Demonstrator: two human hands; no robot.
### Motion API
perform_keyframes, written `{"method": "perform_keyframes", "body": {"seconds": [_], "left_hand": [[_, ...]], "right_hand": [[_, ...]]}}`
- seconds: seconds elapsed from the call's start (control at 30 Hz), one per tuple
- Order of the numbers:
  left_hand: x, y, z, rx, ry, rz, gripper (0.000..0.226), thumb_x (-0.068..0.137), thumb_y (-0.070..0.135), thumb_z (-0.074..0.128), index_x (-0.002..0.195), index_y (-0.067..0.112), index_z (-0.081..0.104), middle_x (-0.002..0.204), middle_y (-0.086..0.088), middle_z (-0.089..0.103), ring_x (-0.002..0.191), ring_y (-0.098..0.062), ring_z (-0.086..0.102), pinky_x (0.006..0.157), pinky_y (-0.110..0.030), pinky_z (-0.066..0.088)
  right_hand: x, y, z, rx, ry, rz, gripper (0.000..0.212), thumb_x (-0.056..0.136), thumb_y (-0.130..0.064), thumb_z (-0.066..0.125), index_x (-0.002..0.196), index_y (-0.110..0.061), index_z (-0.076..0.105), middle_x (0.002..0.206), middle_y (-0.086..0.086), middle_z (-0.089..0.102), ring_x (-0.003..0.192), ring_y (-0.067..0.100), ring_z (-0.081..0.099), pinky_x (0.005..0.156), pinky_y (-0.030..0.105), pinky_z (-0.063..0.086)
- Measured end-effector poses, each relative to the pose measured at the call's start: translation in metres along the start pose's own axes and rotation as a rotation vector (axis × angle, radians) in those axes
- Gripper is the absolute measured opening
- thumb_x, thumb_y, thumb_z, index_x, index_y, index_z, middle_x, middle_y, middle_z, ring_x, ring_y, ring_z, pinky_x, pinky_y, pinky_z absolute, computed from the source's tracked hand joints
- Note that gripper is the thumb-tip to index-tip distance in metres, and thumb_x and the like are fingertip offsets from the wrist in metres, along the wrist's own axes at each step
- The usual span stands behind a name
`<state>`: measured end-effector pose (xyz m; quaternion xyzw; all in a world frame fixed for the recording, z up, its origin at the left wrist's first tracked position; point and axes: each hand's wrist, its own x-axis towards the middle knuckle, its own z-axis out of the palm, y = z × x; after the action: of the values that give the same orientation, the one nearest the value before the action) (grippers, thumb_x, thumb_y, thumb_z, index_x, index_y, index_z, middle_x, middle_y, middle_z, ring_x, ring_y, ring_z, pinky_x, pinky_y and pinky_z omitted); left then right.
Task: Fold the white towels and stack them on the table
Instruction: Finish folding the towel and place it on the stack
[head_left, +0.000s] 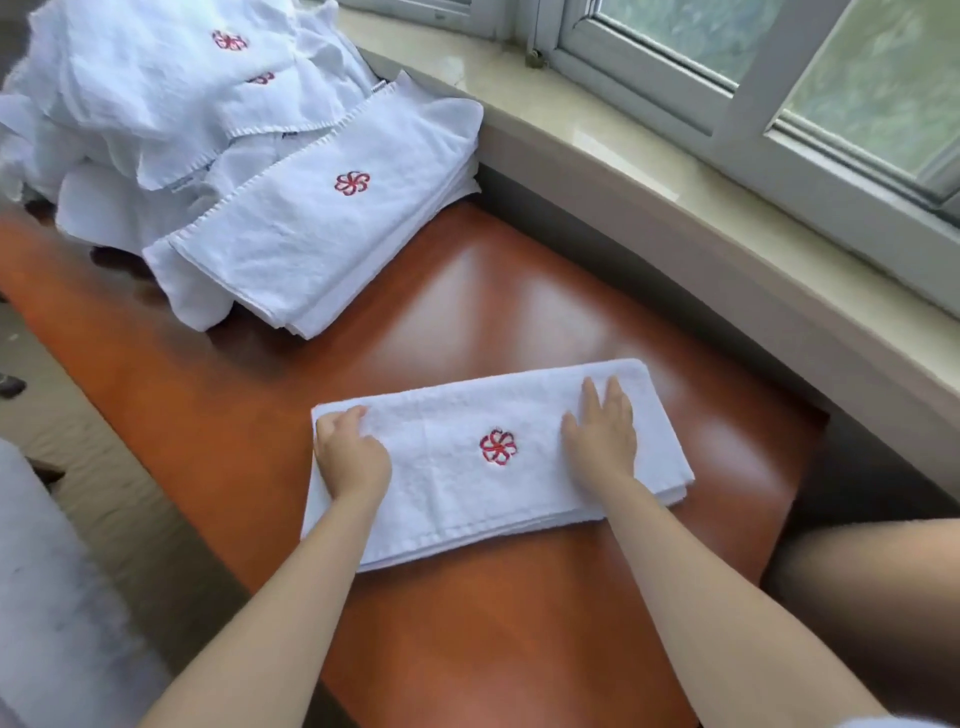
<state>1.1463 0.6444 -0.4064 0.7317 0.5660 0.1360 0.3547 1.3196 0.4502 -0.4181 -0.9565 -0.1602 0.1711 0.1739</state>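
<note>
White folded towel (483, 467) near table (467, 649) edge — left hand (352, 456) curled gripping its end, right hand (602, 434) pressing flat.

Single head-worn wide-angle view, looking forward and steeply down at close range onto the table (519, 322); window (779, 78) at upper right.

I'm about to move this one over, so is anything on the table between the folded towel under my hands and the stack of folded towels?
Nothing visible: only bare table lies between the folded towel and the stack.
</note>
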Motion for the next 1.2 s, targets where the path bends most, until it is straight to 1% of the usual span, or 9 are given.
{"method": "perform_keyframes", "body": {"seconds": [0.17,0.33,0.43,0.57,0.67,0.8,0.97,1.1,1.2], "left_hand": [[-0.024,-0.009,-0.006,0.16,0.043,0.09,0.043,0.092,0.006,0.055,0.134,0.012,0.052,0.137,-0.007,0.042,0.125,-0.028,0.038,0.1,-0.04,0.039],[-0.058,-0.028,-0.023,0.129,0.176,-0.246,0.048,0.084,0.03,0.07,0.127,0.015,0.054,0.131,-0.011,0.045,0.122,-0.033,0.039,0.096,-0.045,0.039],[-0.069,-0.043,-0.035,0.127,0.105,-0.334,0.047,0.083,0.036,0.068,0.121,0.012,0.054,0.123,-0.011,0.056,0.118,-0.034,0.048,0.094,-0.044,0.046],[-0.078,-0.046,-0.046,0.196,-0.003,-0.338,0.031,0.081,0.025,0.054,0.105,0.009,0.064,0.107,-0.01,0.065,0.104,-0.035,0.057,0.087,-0.043,0.053],[-0.085,-0.047,-0.047,0.185,-0.047,-0.398,0.035,0.08,0.02,0.055,0.112,0.006,0.062,0.112,-0.013,0.062,0.103,-0.036,0.058,0.084,-0.041,0.054],[-0.091,-0.046,-0.041,-0.148,-0.007,-0.515,0.036,0.083,0.008,0.056,0.118,-0.001,0.059,0.114,-0.018,0.064,0.096,-0.038,0.061,0.074,-0.036,0.051],[-0.07,0.002,-0.056,-0.695,-0.049,-0.384,0.023,0.093,0.009,0.054,0.115,0.004,0.059,0.104,-0.011,0.063,0.089,-0.026,0.06,0.074,-0.036,0.052],[-0.05,0.038,-0.078,-0.99,-0.195,-0.286,0.009,0.097,0.006,0.048,0.101,0.005,0.056,0.095,-0.014,0.062,0.081,-0.025,0.062,0.069,-0.036,0.053],[-0.034,0.032,-0.084,-0.952,0.074,-0.155,0.013,0.092,0.012,0.058,0.105,0.009,0.058,0.096,-0.009,0.064,0.085,-0.023,0.062,0.076,-0.036,0.051]], "right_hand": [[-0.018,0.015,-0.011,0.056,0.168,0.225,0.056,0.096,-0.045,0.048,0.145,-0.022,0.036,0.157,0.008,0.021,0.146,0.025,0.013,0.119,0.039,0.009],[-0.032,0.051,-0.033,0.287,0.176,0.627,0.055,0.09,-0.045,0.055,0.132,-0.009,0.049,0.137,0.015,0.048,0.129,0.034,0.039,0.11,0.042,0.029],[-0.043,0.062,-0.042,0.446,0.184,0.606,0.039,0.089,-0.03,0.051,0.121,-0.01,0.06,0.124,0.014,0.058,0.116,0.038,0.051,0.103,0.047,0.041],[-0.057,0.057,-0.051,0.467,0.308,0.509,0.026,0.09,-0.018,0.049,0.107,-0.01,0.066,0.125,0.011,0.046,0.119,0.033,0.04,0.099,0.047,0.043],[-0.062,0.053,-0.053,0.538,0.296,0.47,0.022,0.091,-0.016,0.047,0.105,-0.009,0.063,0.12,0.012,0.052,0.108,0.033,0.048,0.087,0.042,0.047],[-0.064,0.049,-0.051,0.697,0.168,0.448,0.022,0.095,-0.02,0.043,0.111,-0.008,0.052,0.099,0.007,0.057,0.077,0.023,0.05,0.068,0.031,0.039],[-0.05,0.027,-0.069,0.928,0.156,0.347,0.015,0.093,-0.021,0.043,0.102,-0.012,0.05,0.106,0.01,0.061,0.082,0.023,0.057,0.085,0.04,0.053],[-0.038,0.005,-0.095,1.163,0.095,0.35,0.024,0.095,-0.017,0.041,0.114,-0.009,0.052,0.106,0.008,0.061,0.075,0.018,0.062,0.076,0.034,0.058],[-0.039,0.005,-0.099,1.239,0.289,0.276,0.017,0.095,-0.016,0.041,0.11,-0.014,0.049,0.101,0.005,0.059,0.078,0.017,0.062,0.057,0.025,0.051]]}}
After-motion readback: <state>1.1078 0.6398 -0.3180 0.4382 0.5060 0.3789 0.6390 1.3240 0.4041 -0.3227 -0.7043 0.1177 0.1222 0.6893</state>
